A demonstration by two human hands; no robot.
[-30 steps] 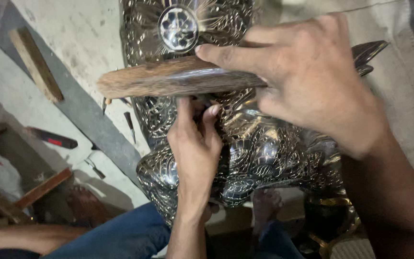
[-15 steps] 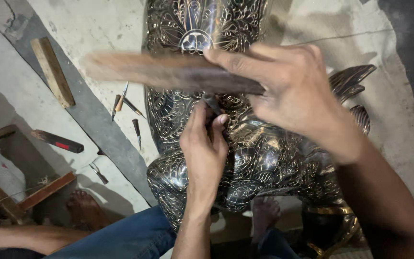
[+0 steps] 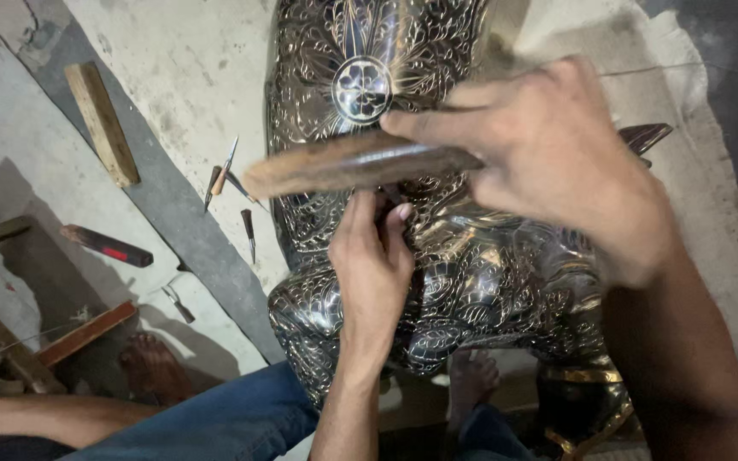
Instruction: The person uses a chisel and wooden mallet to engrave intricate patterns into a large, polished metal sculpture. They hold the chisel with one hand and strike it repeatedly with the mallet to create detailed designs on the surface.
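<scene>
A large dark metal figure (image 3: 471, 282) covered in fine engraved floral patterns stands between my knees, with a round flower medallion (image 3: 361, 88) near its top. My left hand (image 3: 373, 265) rests on the figure and pinches a small chisel against the metal; the tool is mostly hidden by my fingers. My right hand (image 3: 548, 162) grips a flat wooden mallet (image 3: 343, 166) held level just above my left hand's fingertips. The mallet looks blurred.
Several small chisels (image 3: 231, 183) lie on the concrete floor left of the figure. A wooden block (image 3: 102, 122), a dark tool with a red band (image 3: 106, 246) and wooden slats (image 3: 87, 331) lie further left. My bare feet (image 3: 151, 367) and blue trousers (image 3: 215, 423) are below.
The view has drifted so the figure sits lower and more central. The mallet swung out to the left and came back in over my left hand, which stays pinched on the chisel.
</scene>
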